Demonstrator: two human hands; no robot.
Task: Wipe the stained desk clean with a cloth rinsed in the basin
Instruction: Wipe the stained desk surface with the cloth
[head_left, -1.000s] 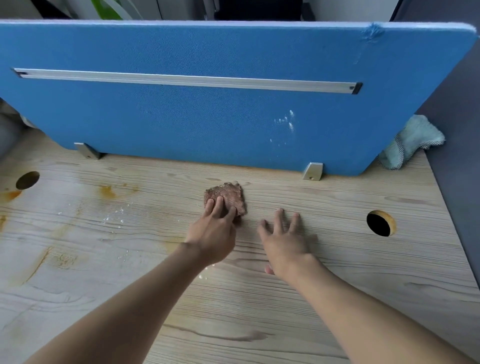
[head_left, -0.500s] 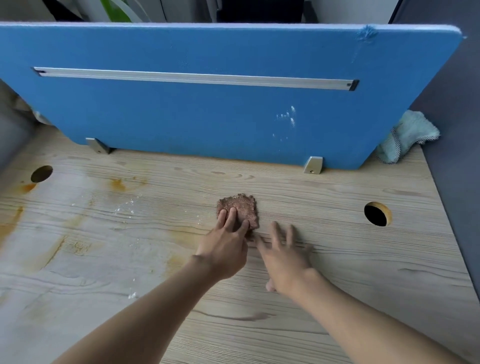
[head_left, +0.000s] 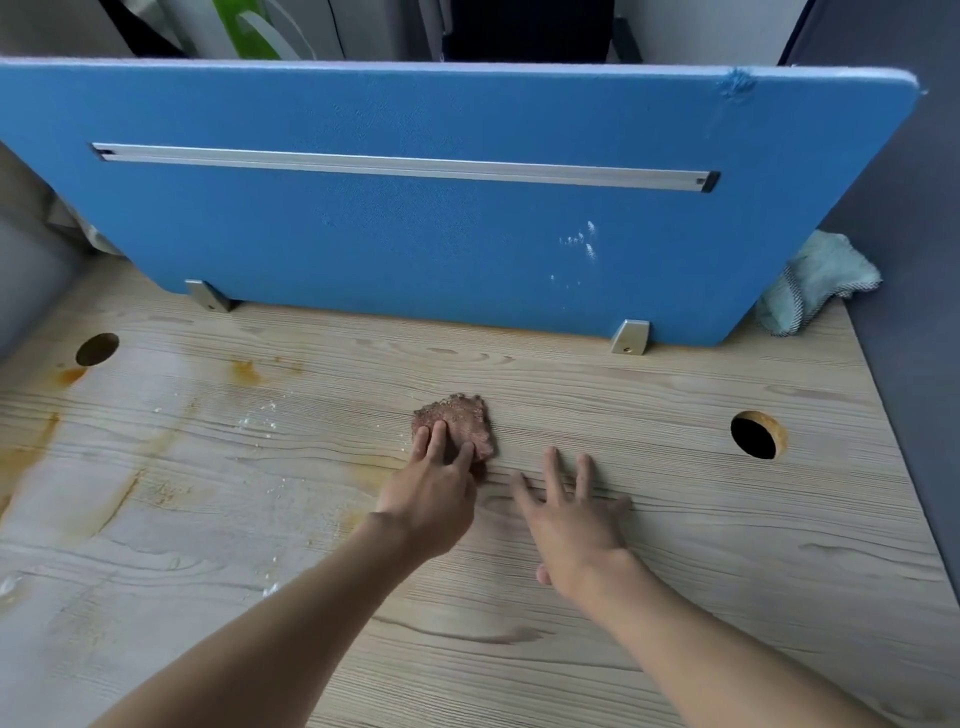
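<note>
The left hand (head_left: 434, 499) presses flat, straight fingers on the brown cloth (head_left: 460, 422), grasping nothing, mid-desk (head_left: 675, 545) just right of the orange stains (head_left: 156, 452). The right hand (head_left: 569, 525) lies released, fingers spread on the wood beside it.

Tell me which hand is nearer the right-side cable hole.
Right. The right hand lies flat, left of the cable hole and apart from it; the left hand is farther left, pressing the brown cloth.

The desk (head_left: 753, 519) is looking like matt, grained wood, rust-stained toward nine o'clock; the brown cloth (head_left: 462, 418) is looking coarse, nubbly.
</note>
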